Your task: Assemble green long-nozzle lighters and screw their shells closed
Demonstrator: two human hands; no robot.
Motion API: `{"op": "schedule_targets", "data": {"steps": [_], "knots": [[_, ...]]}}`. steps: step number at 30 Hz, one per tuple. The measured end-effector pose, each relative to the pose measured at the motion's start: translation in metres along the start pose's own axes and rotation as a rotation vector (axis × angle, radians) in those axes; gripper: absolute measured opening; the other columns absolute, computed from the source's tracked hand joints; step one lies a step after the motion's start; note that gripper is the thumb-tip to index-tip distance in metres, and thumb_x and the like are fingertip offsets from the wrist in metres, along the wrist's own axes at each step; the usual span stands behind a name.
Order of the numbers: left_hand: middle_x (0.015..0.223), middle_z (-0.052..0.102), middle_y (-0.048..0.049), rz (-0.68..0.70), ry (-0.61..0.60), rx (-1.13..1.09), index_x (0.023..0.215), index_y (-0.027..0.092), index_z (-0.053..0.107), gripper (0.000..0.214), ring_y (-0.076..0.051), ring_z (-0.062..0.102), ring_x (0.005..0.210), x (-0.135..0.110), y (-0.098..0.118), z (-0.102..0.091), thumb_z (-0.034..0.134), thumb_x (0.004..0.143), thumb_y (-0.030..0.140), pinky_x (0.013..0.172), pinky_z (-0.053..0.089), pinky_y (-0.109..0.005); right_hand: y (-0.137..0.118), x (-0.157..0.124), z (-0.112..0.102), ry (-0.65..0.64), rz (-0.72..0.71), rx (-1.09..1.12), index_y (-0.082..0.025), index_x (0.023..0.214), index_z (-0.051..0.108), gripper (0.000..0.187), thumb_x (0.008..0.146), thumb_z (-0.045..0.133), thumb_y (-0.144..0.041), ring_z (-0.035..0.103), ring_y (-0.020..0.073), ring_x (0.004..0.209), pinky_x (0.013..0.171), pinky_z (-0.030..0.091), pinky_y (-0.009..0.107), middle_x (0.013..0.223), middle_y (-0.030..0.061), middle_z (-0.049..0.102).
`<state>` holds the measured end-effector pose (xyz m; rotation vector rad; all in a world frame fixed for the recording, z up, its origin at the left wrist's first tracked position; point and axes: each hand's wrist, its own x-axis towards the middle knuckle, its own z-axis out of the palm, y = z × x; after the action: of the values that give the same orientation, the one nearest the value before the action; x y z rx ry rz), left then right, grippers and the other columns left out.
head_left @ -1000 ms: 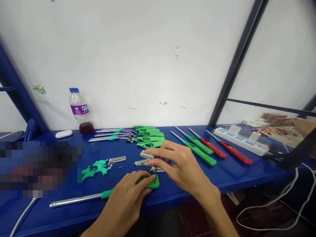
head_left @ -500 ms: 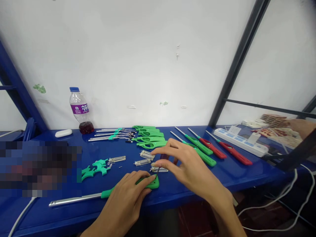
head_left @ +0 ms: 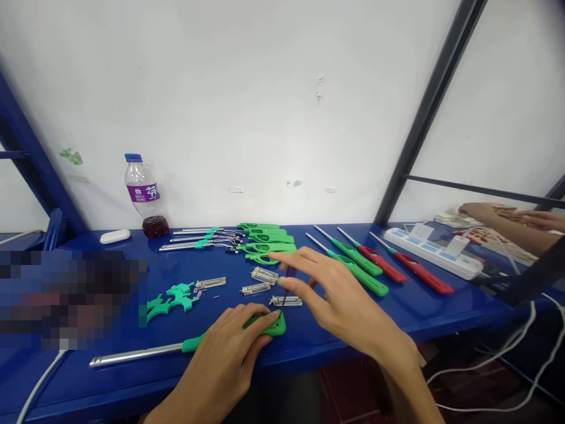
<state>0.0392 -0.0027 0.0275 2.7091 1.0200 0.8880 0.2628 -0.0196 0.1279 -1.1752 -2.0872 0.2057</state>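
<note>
Bench [head_left: 397, 321]: blue, narrow, work crowded to the near edge. The lighter [head_left: 269, 325] lies right along that lip, green grip to the right and metal tube running left. Risk: a sideways nudge could roll or slide it off the front, since nothing fences the edge.

Left hand [head_left: 225, 359]: fingers closed down over the green grip, pinning it flat to the bench. If pressure eases while the other hand pulls, the grip could pivot and the long tube sweep left into the teal parts [head_left: 174, 296].

Right hand [head_left: 339, 297]: thumb and forefinger pinched together on a thin dark wire [head_left: 285, 296] that runs down to the open grip. The wire looks fine and springy. Too hard a pull could kink it or tear it loose. A slip could flick it out of sight.

Clear parts [head_left: 286, 301]: small, loose, just beside the right fingertips. The heel of that hand or its wrist could brush them, or the green lighters [head_left: 359, 274] just right of it, out of order.

A co-worker's hand [head_left: 479, 210] works far right, well apart, so no clash seems likely.

Writing: the bottle [head_left: 145, 197], far left, carries a purple band with white Chinese characters, too small to read surely. It has a blue cap and red liquid at the bottom. The power strip [head_left: 432, 253] shows pale blue patches, with no legible text. No brand is visible on any lighter.
</note>
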Motion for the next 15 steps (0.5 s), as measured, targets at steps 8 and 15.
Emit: {"op": "schedule_targets", "data": {"steps": [8,15], "knots": [[0.128,0.071,-0.0042,0.001,-0.002,-0.009,0.139,0.031,0.064,0.037,-0.025,0.069,0.11,0.001,0.001,0.001,0.05,0.107,0.016,0.095,0.057,-0.042,-0.001,0.002,0.004,0.039,0.004,0.053,-0.033,0.119,0.076,0.018,0.104,0.066,-0.031,0.073,0.0189,0.096,0.081,0.057,0.029,0.11,-0.0015,0.079],[0.126,0.072,-0.0032,0.009,0.021,0.004,0.14,0.032,0.063,0.038,-0.024,0.07,0.108,-0.001,0.001,0.001,0.05,0.107,0.017,0.095,0.058,-0.04,-0.003,0.003,0.006,0.069,-0.008,-0.067,-0.031,0.113,0.078,0.017,0.104,0.066,-0.039,0.073,0.0191,0.086,0.074,0.056,0.029,0.105,0.0008,0.08]]}}
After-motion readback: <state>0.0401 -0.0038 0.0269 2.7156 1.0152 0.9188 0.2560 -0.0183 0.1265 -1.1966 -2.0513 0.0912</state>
